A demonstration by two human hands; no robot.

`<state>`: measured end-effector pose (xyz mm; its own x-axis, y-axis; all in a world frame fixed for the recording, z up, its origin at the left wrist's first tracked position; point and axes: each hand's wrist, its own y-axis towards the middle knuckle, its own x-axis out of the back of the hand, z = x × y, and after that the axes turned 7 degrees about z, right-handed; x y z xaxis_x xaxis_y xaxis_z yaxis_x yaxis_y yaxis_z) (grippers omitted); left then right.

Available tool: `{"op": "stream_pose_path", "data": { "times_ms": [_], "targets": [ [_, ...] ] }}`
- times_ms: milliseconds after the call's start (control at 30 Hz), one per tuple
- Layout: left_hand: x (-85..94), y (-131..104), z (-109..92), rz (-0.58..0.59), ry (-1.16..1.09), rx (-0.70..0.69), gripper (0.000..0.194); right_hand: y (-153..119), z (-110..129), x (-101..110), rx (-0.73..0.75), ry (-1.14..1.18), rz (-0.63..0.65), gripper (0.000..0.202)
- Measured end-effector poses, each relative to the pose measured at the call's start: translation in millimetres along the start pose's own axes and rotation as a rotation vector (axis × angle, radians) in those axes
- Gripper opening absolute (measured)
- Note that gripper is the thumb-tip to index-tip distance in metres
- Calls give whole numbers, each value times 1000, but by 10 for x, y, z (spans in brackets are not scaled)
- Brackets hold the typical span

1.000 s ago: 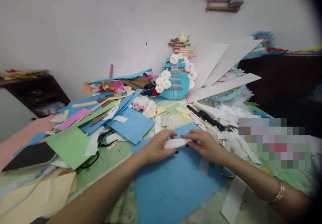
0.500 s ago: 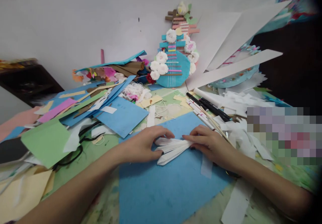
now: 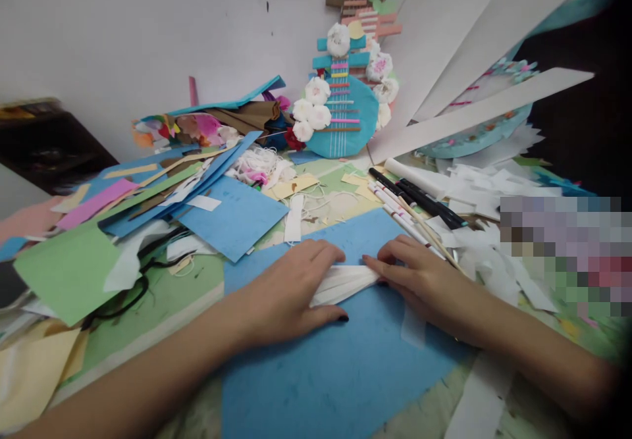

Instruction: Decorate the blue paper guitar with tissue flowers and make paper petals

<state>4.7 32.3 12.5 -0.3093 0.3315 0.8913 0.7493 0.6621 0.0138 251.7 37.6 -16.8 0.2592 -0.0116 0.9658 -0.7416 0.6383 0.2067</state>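
A strip of pleated white paper (image 3: 345, 285), thin like tissue, lies over a large blue sheet (image 3: 316, 380). My right hand (image 3: 407, 268) pinches its gathered right end between thumb and fingers. Around the wider left end curls my left hand (image 3: 293, 287), its thumb below the paper and its fingers above. The palm hides that left end. A small translucent white strip (image 3: 413, 326) rests on the blue sheet below my right hand.
Markers (image 3: 429, 202) and a thin wooden stick (image 3: 439, 238) lie beyond my right hand. White paper scraps (image 3: 498, 261) are heaped to the right. Coloured paper (image 3: 69, 268) is piled at left. A blue paper instrument with white flowers (image 3: 353, 116) leans on the wall.
My left hand has closed further over the pleated paper, covering its left end, and its thumb has moved right. My right hand keeps its pinch. The camera view has tilted down slightly.
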Motion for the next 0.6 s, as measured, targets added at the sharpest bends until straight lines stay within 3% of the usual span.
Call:
{"op": "stream_pose_path", "data": {
  "times_ms": [200, 367, 600],
  "targets": [
    [-64, 26, -71, 73, 345, 21, 37, -21, 38, 32, 48, -150, 63, 35],
    [-117, 13, -93, 71, 588, 71, 47, -18, 51, 16, 62, -186, 26, 32],
    [-200, 14, -59, 69, 638, 34, 41, 3, 116, 95, 22, -102, -49, 23]
  ]
}}
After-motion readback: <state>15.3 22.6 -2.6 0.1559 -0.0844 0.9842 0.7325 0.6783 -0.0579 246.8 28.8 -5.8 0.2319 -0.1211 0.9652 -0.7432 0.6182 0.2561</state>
